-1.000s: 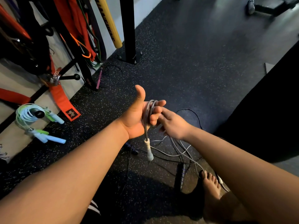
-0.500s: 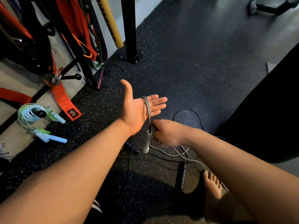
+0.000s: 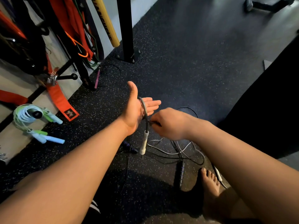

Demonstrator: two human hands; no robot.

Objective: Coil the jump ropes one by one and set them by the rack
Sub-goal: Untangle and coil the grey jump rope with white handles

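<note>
Left hand [image 3: 135, 113] is spread flat with the grey jump rope [image 3: 144, 109] looped round its palm and its white handle [image 3: 144, 143] dangling below; right hand [image 3: 169, 123] pinches the rope just beside it. Slack lies on the floor [image 3: 186, 70].

grey rope [image 3: 144, 109], white handle [image 3: 143, 143], speckled floor [image 3: 186, 65]

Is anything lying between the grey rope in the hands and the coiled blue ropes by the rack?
Nothing visible blocks the grey rope. Only an orange strap reaches the floor close to the coiled ropes.
</note>
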